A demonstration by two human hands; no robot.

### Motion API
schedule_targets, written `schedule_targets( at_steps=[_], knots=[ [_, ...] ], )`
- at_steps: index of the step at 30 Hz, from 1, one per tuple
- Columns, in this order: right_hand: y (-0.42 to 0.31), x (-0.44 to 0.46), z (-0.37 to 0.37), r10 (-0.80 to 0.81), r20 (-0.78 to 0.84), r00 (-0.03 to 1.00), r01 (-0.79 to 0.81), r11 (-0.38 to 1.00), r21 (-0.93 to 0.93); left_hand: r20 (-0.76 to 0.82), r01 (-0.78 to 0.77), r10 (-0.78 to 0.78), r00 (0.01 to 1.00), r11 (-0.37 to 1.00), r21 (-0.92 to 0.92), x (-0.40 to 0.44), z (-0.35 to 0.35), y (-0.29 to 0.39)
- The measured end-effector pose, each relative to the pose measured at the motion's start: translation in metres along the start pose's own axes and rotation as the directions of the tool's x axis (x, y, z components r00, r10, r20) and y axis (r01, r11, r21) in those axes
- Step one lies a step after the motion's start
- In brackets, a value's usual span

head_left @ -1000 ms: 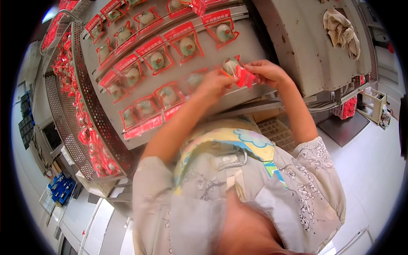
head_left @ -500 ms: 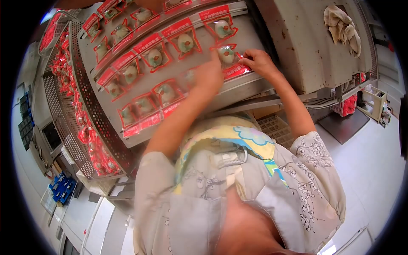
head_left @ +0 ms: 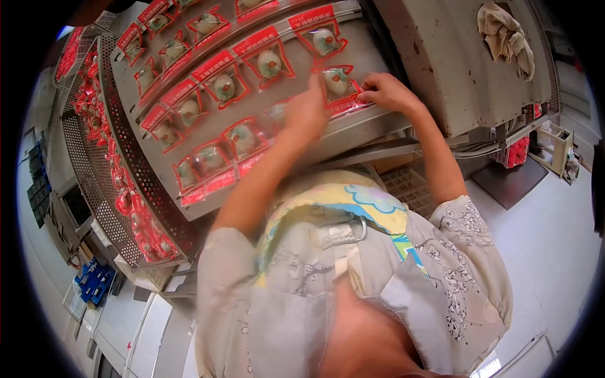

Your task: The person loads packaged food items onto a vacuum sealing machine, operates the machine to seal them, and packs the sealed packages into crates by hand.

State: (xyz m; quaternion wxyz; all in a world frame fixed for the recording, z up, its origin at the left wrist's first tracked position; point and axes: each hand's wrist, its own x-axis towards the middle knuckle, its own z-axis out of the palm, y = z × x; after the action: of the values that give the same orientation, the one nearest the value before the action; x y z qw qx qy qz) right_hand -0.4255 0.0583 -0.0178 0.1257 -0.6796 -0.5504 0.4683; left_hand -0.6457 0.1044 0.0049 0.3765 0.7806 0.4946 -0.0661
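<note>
Near the right end of the front row lies a clear, red-edged egg packet (head_left: 338, 83) on the metal surface. My right hand (head_left: 389, 92) is at its right edge, thumb and forefinger pinched together at the packet's corner. On the other side, my left hand (head_left: 307, 114) is close beside the packet's left edge, its fingers smeared by motion and partly hidden. Left of that hand, egg packets (head_left: 241, 140) stand in the front row, one of them partly covered by it. A second row with another egg packet (head_left: 269, 65) runs behind.
A perforated metal tray (head_left: 135, 151) with heaped red packets stands on the left. A metal housing (head_left: 441, 69) borders the work surface on the right, with a crumpled cloth (head_left: 506, 38) on top. Metal rails (head_left: 353, 135) cross the front edge.
My left hand has shifted slightly left and down, showing more of the packet at the right end. My right hand stays at that packet's edge. The whole view has shifted a little.
</note>
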Motion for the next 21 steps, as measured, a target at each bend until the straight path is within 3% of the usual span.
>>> schedule_targets(
  at_steps=[2,6,11,15,18,21],
  knots=[
    [0.002,0.002,-0.002,0.097,0.036,0.995,-0.101,0.984,0.15,-0.006,-0.012,0.011,1.0,0.994,-0.112,-0.003,-0.005,0.0],
    [-0.009,0.004,0.0,0.131,-0.002,0.991,-0.131,0.987,-0.091,-0.015,-0.031,0.03,0.999,0.998,-0.063,-0.004,-0.008,0.002],
    [-0.003,0.005,0.002,0.112,-0.023,0.993,-0.113,0.992,-0.053,0.01,-0.025,0.024,1.0,0.996,0.088,0.014,-0.004,-0.004],
    [-0.011,0.004,-0.004,0.122,0.03,0.992,-0.117,0.982,-0.148,0.002,-0.073,0.073,0.997,0.995,0.072,0.014,0.003,-0.012],
    [-0.006,0.006,-0.008,0.129,0.065,0.989,-0.129,0.992,-0.012,-0.002,-0.054,0.054,0.999,0.998,0.013,0.011,-0.003,-0.009],
    [-0.003,0.009,-0.003,0.162,0.039,0.986,-0.161,0.987,-0.031,-0.032,-0.051,0.052,0.998,0.999,0.012,0.014,-0.001,-0.014]
  ],
)
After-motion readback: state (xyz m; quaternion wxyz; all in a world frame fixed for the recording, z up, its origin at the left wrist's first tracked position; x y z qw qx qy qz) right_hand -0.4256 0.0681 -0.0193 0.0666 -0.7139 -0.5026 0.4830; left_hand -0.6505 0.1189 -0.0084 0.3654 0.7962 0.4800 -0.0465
